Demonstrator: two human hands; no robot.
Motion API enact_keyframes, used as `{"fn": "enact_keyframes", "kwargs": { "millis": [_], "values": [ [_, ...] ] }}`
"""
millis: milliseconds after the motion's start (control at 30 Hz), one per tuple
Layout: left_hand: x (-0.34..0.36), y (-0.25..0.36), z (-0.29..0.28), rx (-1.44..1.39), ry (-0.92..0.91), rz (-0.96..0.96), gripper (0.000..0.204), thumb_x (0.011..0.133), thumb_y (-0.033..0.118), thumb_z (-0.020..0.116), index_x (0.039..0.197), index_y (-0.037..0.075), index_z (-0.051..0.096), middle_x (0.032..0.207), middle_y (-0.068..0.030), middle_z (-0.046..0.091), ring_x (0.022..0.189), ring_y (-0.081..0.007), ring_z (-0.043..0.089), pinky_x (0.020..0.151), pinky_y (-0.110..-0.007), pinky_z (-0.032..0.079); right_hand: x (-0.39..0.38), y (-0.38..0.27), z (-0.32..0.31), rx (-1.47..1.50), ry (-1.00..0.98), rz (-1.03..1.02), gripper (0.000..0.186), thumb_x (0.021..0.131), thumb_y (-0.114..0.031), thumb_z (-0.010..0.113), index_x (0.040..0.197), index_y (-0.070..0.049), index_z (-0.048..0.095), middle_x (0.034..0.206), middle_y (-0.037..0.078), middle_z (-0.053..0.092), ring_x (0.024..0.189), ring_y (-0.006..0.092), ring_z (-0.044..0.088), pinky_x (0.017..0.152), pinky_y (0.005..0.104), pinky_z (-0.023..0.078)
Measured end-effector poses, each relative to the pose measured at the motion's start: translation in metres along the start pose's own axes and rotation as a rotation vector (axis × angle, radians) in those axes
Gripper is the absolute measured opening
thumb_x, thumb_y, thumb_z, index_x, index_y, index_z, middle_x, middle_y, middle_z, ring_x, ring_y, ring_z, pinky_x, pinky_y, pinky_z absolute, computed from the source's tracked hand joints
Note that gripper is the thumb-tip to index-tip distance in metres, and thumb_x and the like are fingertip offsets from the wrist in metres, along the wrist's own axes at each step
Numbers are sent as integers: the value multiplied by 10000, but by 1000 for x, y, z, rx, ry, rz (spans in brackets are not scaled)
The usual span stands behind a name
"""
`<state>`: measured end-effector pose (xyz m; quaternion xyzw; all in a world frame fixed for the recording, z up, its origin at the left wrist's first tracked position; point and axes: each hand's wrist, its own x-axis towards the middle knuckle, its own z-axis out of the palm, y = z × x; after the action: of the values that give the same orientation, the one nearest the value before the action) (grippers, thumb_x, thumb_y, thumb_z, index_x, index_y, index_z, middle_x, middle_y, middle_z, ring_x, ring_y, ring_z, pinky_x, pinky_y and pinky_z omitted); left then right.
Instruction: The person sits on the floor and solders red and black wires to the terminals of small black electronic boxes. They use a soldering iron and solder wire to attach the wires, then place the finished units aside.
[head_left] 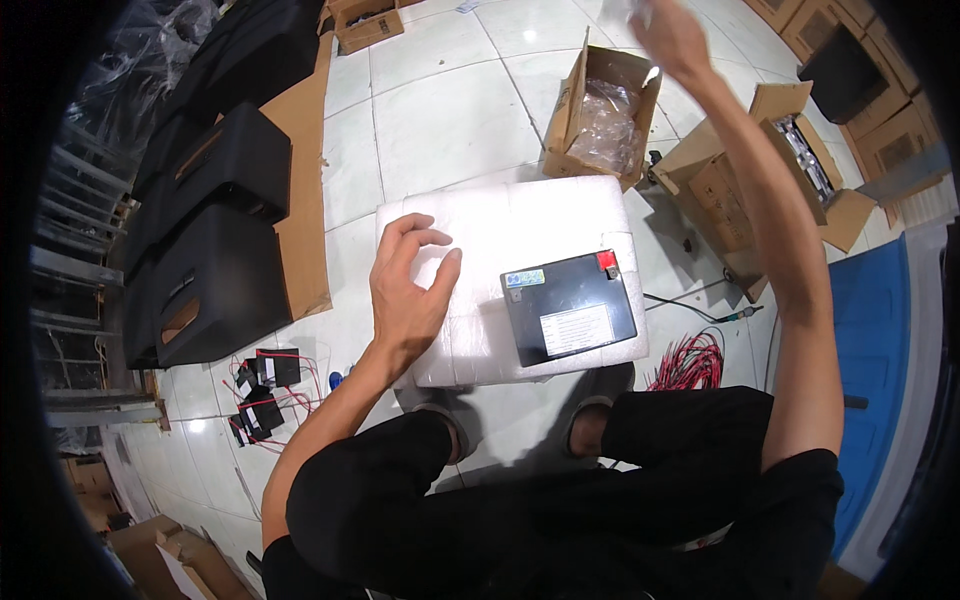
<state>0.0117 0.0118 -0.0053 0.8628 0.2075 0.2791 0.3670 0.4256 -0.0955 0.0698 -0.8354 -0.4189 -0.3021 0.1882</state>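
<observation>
My left hand (408, 290) rests at the left side of a white foam block (460, 355), fingers apart and curved, holding nothing. To its right a black rectangular battery (566, 300) lies flat on the foam, with a label, a small sticker and a red cap on one terminal. My right hand (668, 40) is raised at the top edge, beyond an open carton (570, 145) of crumpled clear plastic, its fingers closed round something pale and translucent that is blurred and cut off by the frame.
Black padded cases (215, 290) stand on cardboard at the left. Small batteries with red wires (262, 405) and a red-black wire bundle (690, 360) lie on the tiles. An open carton (720, 200), stacked boxes (870, 140) and a blue panel (850, 330) are at the right.
</observation>
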Motion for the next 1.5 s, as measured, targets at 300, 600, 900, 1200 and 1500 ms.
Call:
{"fn": "enact_keyframes", "kwargs": {
  "millis": [300, 600, 900, 1200, 1500],
  "values": [
    [0, 2, 2, 10, -11, 11, 164, 830, 127, 699, 936, 13, 648, 1167, -159, 579, 1071, -321, 590, 928, -394, 469, 47, 23, -40, -433, 627, -222, 274, 835, -7, 599, 1107, -11, 634, 1047, 179, 658, 946, 323, 630, 789, 406, 514],
    [1, -2, 2, 10, 4, 28, 149, 830, 123, 701, 918, 13, 656, 1146, -161, 592, 1049, -326, 601, 903, -390, 473, -49, 70, 72, -285, -473, 27, 310, 829, -154, 536, 1074, -32, 681, 1187, 241, 651, 1237, 394, 547, 1030, 570, 414],
    [0, -7, 6, -56, 48, 68, 160, 827, 146, 694, 876, -1, 655, 1049, -165, 619, 1016, -340, 598, 889, -397, 472, -56, 48, 12, -240, -362, -1, 239, 821, -173, 598, 910, 18, 709, 934, 252, 701, 1022, 402, 645, 897, 476, 512],
    [0, -14, 11, 53, 49, 180, 172, 832, 189, 682, 820, 18, 664, 938, -134, 656, 965, -330, 572, 887, -411, 451, -75, -18, -66, -51, -330, -114, 328, 869, -198, 629, 1111, 9, 707, 1121, 219, 684, 1173, 364, 586, 1016, 462, 453],
    [-14, -9, 6, 64, 53, 232, 188, 857, 198, 671, 844, 11, 683, 933, -153, 673, 968, -328, 593, 890, -413, 464, -145, -95, -217, 156, -161, -239, 235, 897, -134, 667, 1113, -47, 701, 1170, 139, 682, 1182, 299, 573, 1047, 432, 415]
  ]
}}
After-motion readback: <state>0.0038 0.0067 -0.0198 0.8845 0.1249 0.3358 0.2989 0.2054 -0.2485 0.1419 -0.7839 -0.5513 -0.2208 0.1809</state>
